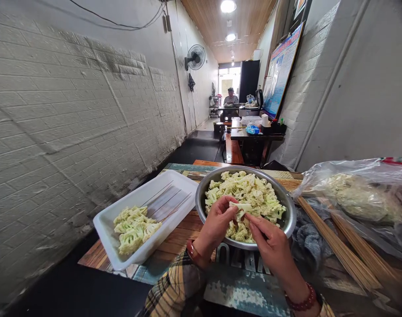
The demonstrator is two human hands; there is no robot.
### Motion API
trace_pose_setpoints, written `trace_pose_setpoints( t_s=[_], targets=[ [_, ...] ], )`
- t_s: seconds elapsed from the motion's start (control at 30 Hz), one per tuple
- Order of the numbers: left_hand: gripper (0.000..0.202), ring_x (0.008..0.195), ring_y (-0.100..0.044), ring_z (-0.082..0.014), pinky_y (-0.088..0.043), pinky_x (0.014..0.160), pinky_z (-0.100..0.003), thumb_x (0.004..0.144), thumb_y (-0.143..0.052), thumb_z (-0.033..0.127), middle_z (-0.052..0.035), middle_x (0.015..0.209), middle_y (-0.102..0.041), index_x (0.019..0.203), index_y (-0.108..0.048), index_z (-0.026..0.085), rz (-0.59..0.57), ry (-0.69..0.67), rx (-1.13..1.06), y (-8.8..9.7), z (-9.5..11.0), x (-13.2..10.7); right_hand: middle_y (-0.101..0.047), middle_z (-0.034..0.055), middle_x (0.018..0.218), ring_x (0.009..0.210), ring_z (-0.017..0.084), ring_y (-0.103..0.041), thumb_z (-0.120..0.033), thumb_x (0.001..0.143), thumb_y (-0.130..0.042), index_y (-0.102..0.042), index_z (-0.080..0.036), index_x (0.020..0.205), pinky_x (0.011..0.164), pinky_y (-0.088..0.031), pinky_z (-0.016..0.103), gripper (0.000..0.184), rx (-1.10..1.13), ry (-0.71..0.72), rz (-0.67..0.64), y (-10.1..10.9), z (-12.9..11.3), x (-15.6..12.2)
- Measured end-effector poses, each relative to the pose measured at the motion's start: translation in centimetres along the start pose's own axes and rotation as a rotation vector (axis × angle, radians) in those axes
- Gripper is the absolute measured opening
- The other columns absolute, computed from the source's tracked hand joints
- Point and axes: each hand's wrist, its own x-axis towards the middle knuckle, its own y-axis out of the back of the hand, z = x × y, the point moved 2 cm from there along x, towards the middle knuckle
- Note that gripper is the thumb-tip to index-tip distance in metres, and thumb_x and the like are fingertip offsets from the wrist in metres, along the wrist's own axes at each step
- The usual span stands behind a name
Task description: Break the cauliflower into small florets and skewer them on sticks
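Observation:
Over the metal bowl [201, 210] both of my hands are raised close together. My left hand [219, 220] pinches a pale cauliflower floret [242, 208] between thumb and fingers. My right hand [270, 240] is closed in a pinch at the floret's lower right side; whatever thin thing its fingertips hold is hidden. Loose cauliflower florets [248, 185] fill the bowl beneath. To the left, a white plastic tray [105, 233] holds skewered cauliflower [134, 231] side by side, the thin sticks [167, 202] pointing toward the tray's far right.
Bundles of bamboo skewers [341, 246] lie at the right, beside a grey cloth [308, 237] and a clear plastic bag [362, 189] with cauliflower inside. A brick wall [71, 110] runs along the left. Farther back are another table [250, 134] and a seated person [230, 97].

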Motion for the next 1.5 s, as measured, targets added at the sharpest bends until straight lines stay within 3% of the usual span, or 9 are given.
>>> trace_pose_setpoints(
  t_s=[0.33,0.53,0.73,0.93,1.23,1.5],
  targets=[
    [0.023,0.062,-0.049,-0.0092,-0.039,0.056,-0.020,0.075,-0.065,0.035,0.0012,0.073,-0.054,0.088,-0.058,0.018,0.027,-0.042,0.075,0.4,-0.2,0.0,-0.067,0.0065,0.117,0.107,0.023,-0.063,-0.026,0.091,-0.046,-0.064,-0.024,0.117,0.093,-0.052,0.043,0.032,0.030,-0.010,-0.087,0.2,0.2,0.0],
    [0.019,0.060,-0.045,-0.0087,-0.036,0.055,-0.020,0.076,-0.064,0.034,0.0025,0.069,-0.050,0.087,-0.060,0.018,0.023,-0.105,0.244,0.5,-0.1,-0.3,-0.073,0.0077,0.100,0.093,0.023,-0.068,-0.028,0.091,-0.046,-0.068,-0.022,0.101,0.082,-0.055,0.039,0.025,-0.029,-0.063,0.006,0.1,0.0,0.1],
    [0.023,0.058,-0.045,-0.0090,-0.038,0.055,-0.021,0.072,-0.067,0.035,0.0025,0.066,-0.051,0.084,-0.059,0.017,-0.030,-0.032,0.155,0.1,0.2,-0.1,-0.071,0.0035,0.082,0.075,0.019,-0.067,-0.029,0.091,-0.046,-0.064,-0.023,0.086,0.065,-0.053,0.030,0.020,-0.033,-0.079,0.017,0.3,-0.1,0.2],
    [0.022,0.058,-0.044,-0.0091,-0.038,0.054,-0.021,0.071,-0.068,0.035,0.0020,0.066,-0.050,0.082,-0.060,0.017,-0.086,0.010,0.095,-0.2,0.4,-0.1,-0.069,0.0023,0.077,0.070,0.019,-0.065,-0.028,0.091,-0.045,-0.062,-0.025,0.083,0.063,-0.051,0.029,0.019,-0.059,-0.065,0.053,0.2,-0.3,0.1],
    [0.020,0.069,-0.044,-0.0107,-0.036,0.061,-0.021,0.078,-0.065,0.033,-0.0017,0.083,-0.054,0.090,-0.062,0.017,-0.088,-0.163,0.235,0.2,1.0,-0.9,-0.069,0.0016,0.081,0.074,0.019,-0.065,-0.031,0.090,-0.047,-0.063,-0.025,0.085,0.067,-0.051,0.029,0.017,-0.064,-0.069,0.031,0.0,0.0,-0.3],
    [0.024,0.068,-0.045,-0.0109,-0.035,0.061,-0.022,0.078,-0.064,0.035,-0.0018,0.083,-0.057,0.093,-0.062,0.017,-0.091,-0.126,0.243,0.8,0.3,-0.7,-0.067,0.0023,0.074,0.065,0.018,-0.063,-0.039,0.090,-0.048,-0.064,-0.022,0.086,0.059,-0.049,0.028,0.024,-0.025,-0.192,-0.026,0.1,0.3,-0.4]
  ],
)
